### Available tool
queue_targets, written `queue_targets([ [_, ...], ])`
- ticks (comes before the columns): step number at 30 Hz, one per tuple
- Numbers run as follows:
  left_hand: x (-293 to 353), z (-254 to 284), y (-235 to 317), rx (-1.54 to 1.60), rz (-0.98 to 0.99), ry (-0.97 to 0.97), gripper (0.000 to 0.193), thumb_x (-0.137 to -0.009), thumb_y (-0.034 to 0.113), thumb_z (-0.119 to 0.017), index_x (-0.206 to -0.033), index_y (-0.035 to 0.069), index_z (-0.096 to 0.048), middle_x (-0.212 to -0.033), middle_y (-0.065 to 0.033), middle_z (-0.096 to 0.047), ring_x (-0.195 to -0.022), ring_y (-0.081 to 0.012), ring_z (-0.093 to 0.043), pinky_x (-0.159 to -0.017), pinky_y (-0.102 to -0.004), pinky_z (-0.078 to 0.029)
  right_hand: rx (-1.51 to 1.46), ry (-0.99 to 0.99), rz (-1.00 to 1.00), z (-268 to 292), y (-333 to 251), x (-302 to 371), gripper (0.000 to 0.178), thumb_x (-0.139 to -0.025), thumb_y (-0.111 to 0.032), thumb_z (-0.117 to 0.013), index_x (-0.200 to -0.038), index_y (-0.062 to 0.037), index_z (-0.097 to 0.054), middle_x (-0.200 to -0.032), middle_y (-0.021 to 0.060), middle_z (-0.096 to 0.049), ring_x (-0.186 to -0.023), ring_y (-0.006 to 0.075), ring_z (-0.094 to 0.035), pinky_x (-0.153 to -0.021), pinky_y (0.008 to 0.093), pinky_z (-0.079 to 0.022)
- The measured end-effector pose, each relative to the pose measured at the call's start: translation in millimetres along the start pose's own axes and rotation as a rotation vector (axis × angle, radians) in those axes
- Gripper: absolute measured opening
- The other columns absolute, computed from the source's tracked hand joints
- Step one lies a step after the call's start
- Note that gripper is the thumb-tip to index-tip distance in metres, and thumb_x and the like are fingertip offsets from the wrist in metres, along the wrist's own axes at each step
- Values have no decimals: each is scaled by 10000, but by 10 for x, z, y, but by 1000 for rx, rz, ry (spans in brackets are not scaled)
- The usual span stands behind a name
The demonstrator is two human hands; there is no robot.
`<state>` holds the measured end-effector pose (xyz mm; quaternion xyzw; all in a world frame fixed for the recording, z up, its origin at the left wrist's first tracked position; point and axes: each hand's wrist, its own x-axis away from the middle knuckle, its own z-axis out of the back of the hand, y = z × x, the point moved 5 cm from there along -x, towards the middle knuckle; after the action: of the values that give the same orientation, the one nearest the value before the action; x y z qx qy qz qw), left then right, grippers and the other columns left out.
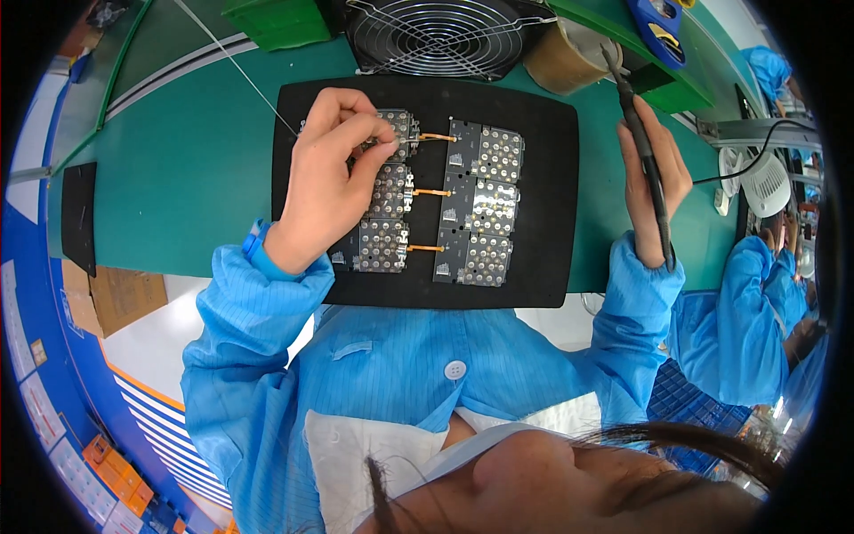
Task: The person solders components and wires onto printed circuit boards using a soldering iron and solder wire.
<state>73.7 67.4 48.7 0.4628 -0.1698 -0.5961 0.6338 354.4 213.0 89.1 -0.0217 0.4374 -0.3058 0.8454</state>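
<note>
My left hand (334,173) is closed in a pinch over the upper left circuit board (398,125). A thin solder wire (240,73) runs down from the upper left into this hand, and its end shows faintly at the fingertips. Two columns of dark boards lie on a black mat (547,196), joined by short orange leads (433,192). The boards on the right (480,205) carry rows of round metallic dots; my hand hides part of the left column. My right hand (654,165) grips a black soldering iron (648,147), its tip pointing up, apart from the boards.
A fan with a wire guard (436,40) stands behind the mat. Beside it are a tan round pot (565,58) near the iron's tip and a green bin (276,22). A black cable (756,160) trails right. A co-worker in blue (743,311) sits at right.
</note>
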Motion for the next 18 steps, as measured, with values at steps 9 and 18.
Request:
queue_targets([
  [9, 255, 67, 182, -156, -28, -17, 130, -734, -34, -708, -837, 31, -663, -1037, -89, -542, -998, -278, -529, -820, -372, -456, -290, -286, -97, 68, -463, 234, 303, -783, -121, -767, -1046, 10, -694, -866, 154, -708, -760, 261, -704, -700, 304, -541],
  [18, 346, -77, 261, -201, -199, -4, 135, -728, -16, -711, -848, 27, -665, -1062, -100, -564, -1026, -319, -521, -860, -405, -435, -552, -492, -29, -187, -758, 430, 266, -758, -82, -736, -994, 27, -683, -706, 130, -669, -566, 230, -651, -509, 297, -487],
])
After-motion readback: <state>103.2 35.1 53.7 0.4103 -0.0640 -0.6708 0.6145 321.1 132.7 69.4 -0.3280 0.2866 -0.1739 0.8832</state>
